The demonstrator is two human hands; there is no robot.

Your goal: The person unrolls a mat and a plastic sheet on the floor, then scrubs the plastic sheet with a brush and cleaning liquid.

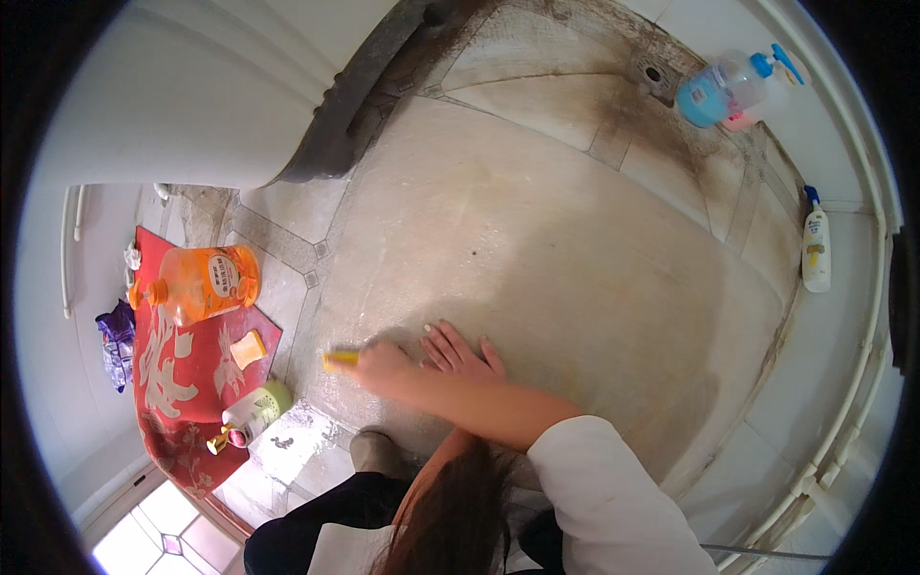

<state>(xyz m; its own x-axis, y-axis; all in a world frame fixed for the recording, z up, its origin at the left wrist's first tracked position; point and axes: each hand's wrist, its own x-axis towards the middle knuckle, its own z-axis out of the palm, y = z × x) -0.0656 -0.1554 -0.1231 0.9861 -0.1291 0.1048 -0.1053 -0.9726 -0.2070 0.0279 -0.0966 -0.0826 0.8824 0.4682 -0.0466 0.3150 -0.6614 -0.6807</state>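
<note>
Right hand closed round yellow sponge, pressed on tiled floor near red mat edge. Left hand open, flat beside it. Floor looks wet; braced palm could slip. Loose hair may drag through suds.

Long brown hair hanging forward, white sleeve pushed above the elbow, dark trousers, bare hands.

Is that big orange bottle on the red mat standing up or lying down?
Lying down: the orange bottle rests on its side on the red mat, cap pointing left.
</note>
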